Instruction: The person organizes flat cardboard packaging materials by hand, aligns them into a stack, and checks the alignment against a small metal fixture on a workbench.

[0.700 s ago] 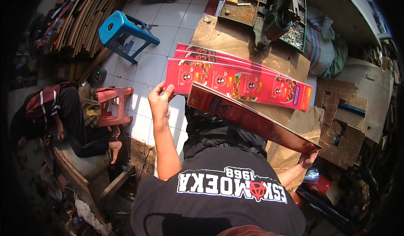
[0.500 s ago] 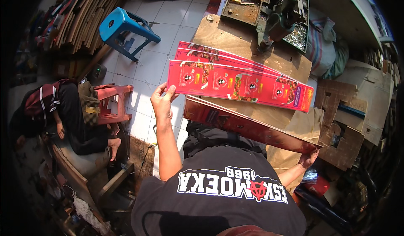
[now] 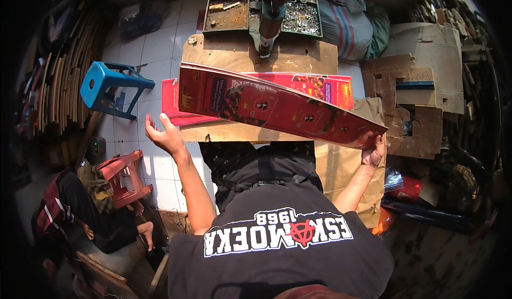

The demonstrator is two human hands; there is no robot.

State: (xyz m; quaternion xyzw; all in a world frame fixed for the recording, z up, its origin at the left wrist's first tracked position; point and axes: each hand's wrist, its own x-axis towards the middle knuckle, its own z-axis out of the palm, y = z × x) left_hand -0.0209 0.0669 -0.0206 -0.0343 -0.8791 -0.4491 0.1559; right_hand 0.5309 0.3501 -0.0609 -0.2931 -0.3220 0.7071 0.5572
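My right hand (image 3: 375, 150) grips the right end of some long red printed strips (image 3: 277, 107), which look like stiff glossy card. They are tilted, and their far left end rises above the wooden table. Beneath them, more red strips (image 3: 337, 86) lie across the tabletop (image 3: 229, 133), mostly covered by the raised ones. My left hand (image 3: 166, 134) is off the table's left edge with its fingers apart and nothing in it, close to the left ends of the lying strips. How many strips are in my right hand I cannot tell.
A dark metal machine (image 3: 271, 24) stands at the table's far side between compartment trays (image 3: 229, 12) of small metal parts. On the left are a blue stool (image 3: 114, 83), a red stool (image 3: 125, 176) and a seated person (image 3: 101, 208). Brown cardboard (image 3: 405, 128) lies at the right.
My left hand has let go of the lying strips and opened. My right hand has raised its strips from the near edge up over the others. The whole view has turned.
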